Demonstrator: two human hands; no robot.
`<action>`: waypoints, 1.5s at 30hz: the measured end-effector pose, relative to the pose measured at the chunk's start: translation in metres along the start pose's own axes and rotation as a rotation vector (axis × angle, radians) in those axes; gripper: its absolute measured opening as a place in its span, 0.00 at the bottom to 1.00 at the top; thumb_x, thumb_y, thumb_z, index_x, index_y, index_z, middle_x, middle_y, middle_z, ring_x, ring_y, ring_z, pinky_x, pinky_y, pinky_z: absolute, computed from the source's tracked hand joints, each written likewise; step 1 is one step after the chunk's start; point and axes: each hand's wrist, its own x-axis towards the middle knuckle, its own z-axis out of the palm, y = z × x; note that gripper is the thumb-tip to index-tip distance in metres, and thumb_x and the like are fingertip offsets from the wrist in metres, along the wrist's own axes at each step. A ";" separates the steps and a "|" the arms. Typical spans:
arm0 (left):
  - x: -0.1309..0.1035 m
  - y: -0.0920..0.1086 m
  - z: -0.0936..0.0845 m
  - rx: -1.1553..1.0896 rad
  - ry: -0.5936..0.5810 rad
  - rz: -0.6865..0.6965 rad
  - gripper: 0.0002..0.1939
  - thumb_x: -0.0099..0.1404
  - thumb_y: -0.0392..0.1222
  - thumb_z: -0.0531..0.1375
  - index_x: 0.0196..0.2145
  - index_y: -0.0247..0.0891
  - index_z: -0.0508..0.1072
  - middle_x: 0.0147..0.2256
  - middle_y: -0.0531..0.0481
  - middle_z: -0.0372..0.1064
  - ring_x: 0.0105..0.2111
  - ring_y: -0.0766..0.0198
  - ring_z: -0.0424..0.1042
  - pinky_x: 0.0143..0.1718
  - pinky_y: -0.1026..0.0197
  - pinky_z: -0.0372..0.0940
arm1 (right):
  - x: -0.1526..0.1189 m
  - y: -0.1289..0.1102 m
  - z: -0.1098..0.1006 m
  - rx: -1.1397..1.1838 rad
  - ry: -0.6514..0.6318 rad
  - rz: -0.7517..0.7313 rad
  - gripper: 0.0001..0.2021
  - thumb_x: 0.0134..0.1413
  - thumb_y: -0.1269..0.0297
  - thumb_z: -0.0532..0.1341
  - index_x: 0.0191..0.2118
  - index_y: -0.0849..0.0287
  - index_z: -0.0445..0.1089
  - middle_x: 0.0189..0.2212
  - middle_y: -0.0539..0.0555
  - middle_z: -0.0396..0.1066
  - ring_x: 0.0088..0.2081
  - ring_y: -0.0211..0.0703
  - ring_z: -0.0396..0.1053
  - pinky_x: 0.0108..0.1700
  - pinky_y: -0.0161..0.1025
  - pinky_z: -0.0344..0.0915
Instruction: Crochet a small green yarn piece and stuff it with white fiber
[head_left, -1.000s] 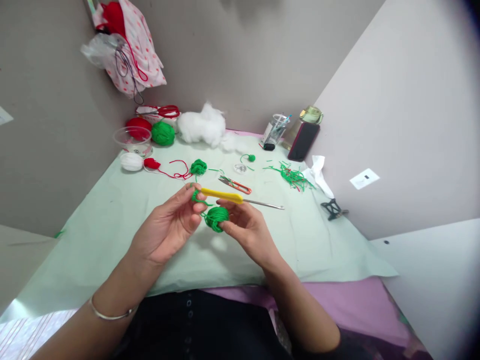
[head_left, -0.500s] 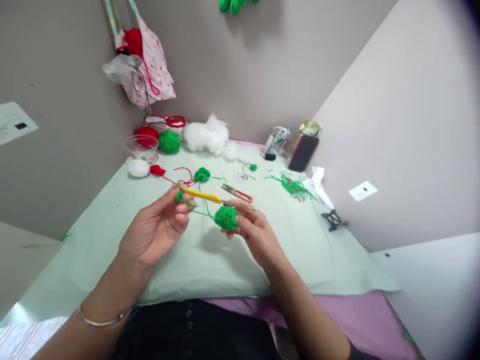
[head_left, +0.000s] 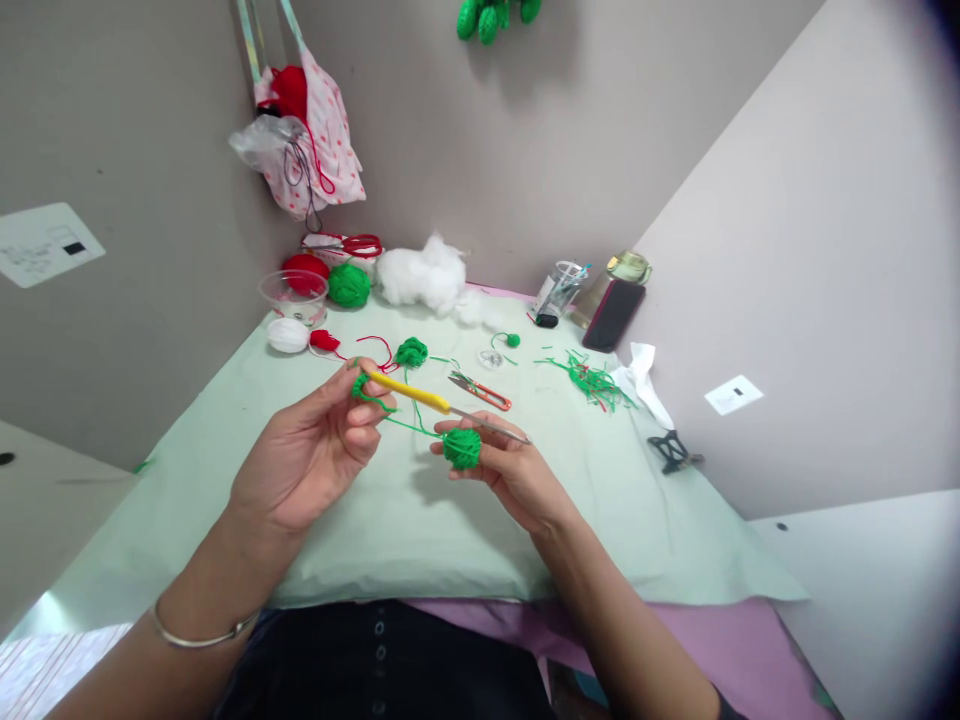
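My left hand [head_left: 307,450] is closed, its thumb and fingers pinching a small green crochet piece [head_left: 361,387] together with the yellow handle end of a crochet hook [head_left: 411,390]. The hook's metal shaft slants right and passes over the fingers of my right hand [head_left: 514,470]. Held in that right hand is a small green yarn ball [head_left: 462,448], gripped between thumb and fingers. A green strand runs from the ball toward the left hand. Another wound green yarn bundle [head_left: 411,352] lies on the table just beyond, with orange-handled thread snips [head_left: 481,392] to its right.
On the pale green cloth [head_left: 450,550] are white stuffing [head_left: 421,275], a clear tub [head_left: 294,300], a white yarn ball [head_left: 288,336], green yarn scraps [head_left: 596,380], a phone [head_left: 613,316], and a black stand [head_left: 673,452]. A dotted bag [head_left: 330,160] hangs at the back left.
The green yarn ball has turned in my right hand and shifted slightly right and down. My left hand keeps its pinch on the crochet piece and hook. The whole view has shifted slightly.
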 end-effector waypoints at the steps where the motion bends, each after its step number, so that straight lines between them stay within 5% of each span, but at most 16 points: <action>1: 0.000 0.000 0.000 0.002 0.001 0.006 0.23 0.80 0.28 0.40 0.34 0.31 0.71 0.28 0.50 0.69 0.19 0.74 0.72 0.18 0.76 0.69 | 0.000 0.001 0.000 -0.031 0.013 -0.022 0.10 0.47 0.64 0.74 0.37 0.55 0.76 0.48 0.54 0.81 0.45 0.43 0.79 0.42 0.37 0.75; 8: 0.002 -0.001 0.001 -0.008 0.024 0.015 0.25 0.79 0.28 0.39 0.33 0.31 0.71 0.26 0.50 0.68 0.17 0.75 0.72 0.17 0.77 0.68 | -0.002 0.001 -0.006 -0.422 -0.019 -0.304 0.08 0.55 0.65 0.69 0.37 0.53 0.69 0.49 0.55 0.76 0.52 0.46 0.74 0.55 0.45 0.70; 12: 0.002 -0.001 -0.001 -0.006 0.042 0.013 0.25 0.79 0.28 0.40 0.32 0.31 0.72 0.26 0.50 0.68 0.17 0.74 0.72 0.16 0.76 0.68 | -0.002 0.004 -0.013 -0.676 -0.016 -0.416 0.09 0.56 0.71 0.65 0.35 0.53 0.63 0.41 0.52 0.74 0.45 0.44 0.74 0.51 0.45 0.69; 17: 0.005 -0.002 -0.009 -0.004 0.005 -0.010 0.25 0.79 0.28 0.40 0.33 0.30 0.74 0.27 0.49 0.68 0.18 0.74 0.72 0.17 0.76 0.69 | 0.002 0.011 -0.020 -1.008 0.020 -0.686 0.10 0.59 0.76 0.61 0.39 0.52 0.62 0.43 0.56 0.73 0.47 0.47 0.73 0.50 0.46 0.71; 22: 0.004 -0.002 -0.011 -0.006 -0.019 -0.011 0.25 0.79 0.28 0.40 0.34 0.30 0.73 0.27 0.50 0.67 0.19 0.74 0.72 0.17 0.77 0.68 | -0.006 0.008 -0.018 -1.243 -0.145 -0.621 0.15 0.61 0.74 0.63 0.51 0.52 0.66 0.56 0.62 0.70 0.60 0.53 0.70 0.61 0.54 0.71; 26: 0.002 -0.001 -0.009 0.018 -0.038 -0.037 0.25 0.79 0.27 0.40 0.35 0.29 0.74 0.28 0.49 0.68 0.20 0.75 0.72 0.21 0.77 0.69 | -0.010 0.004 -0.014 -1.226 -0.175 -0.586 0.15 0.65 0.66 0.64 0.56 0.50 0.66 0.58 0.61 0.70 0.62 0.52 0.70 0.62 0.53 0.70; 33: 0.002 -0.003 -0.009 0.027 -0.041 -0.038 0.24 0.80 0.29 0.40 0.35 0.30 0.73 0.27 0.50 0.68 0.20 0.75 0.72 0.20 0.78 0.68 | -0.003 0.007 0.001 -1.252 -0.038 -0.595 0.13 0.63 0.57 0.68 0.49 0.53 0.70 0.49 0.59 0.74 0.51 0.51 0.73 0.52 0.47 0.71; 38: -0.005 0.008 -0.004 -0.003 -0.048 0.008 0.25 0.80 0.30 0.37 0.36 0.31 0.71 0.27 0.50 0.68 0.20 0.76 0.71 0.20 0.78 0.67 | 0.011 0.009 0.003 -1.306 0.003 -0.424 0.05 0.60 0.73 0.65 0.37 0.55 0.75 0.37 0.55 0.75 0.35 0.44 0.71 0.39 0.41 0.66; 43: -0.009 0.026 0.000 -0.081 -0.014 0.177 0.23 0.81 0.35 0.38 0.37 0.33 0.69 0.28 0.51 0.67 0.19 0.77 0.69 0.19 0.80 0.67 | 0.042 -0.040 0.004 -1.133 0.058 -0.481 0.06 0.62 0.71 0.61 0.36 0.55 0.75 0.27 0.47 0.74 0.26 0.37 0.71 0.34 0.37 0.67; 45: -0.012 0.030 0.003 -0.102 -0.006 0.222 0.19 0.80 0.34 0.43 0.36 0.34 0.70 0.29 0.50 0.67 0.18 0.78 0.67 0.18 0.81 0.65 | 0.052 -0.071 0.008 -0.797 0.102 -0.582 0.03 0.61 0.66 0.64 0.35 0.56 0.75 0.23 0.46 0.73 0.25 0.37 0.73 0.31 0.37 0.69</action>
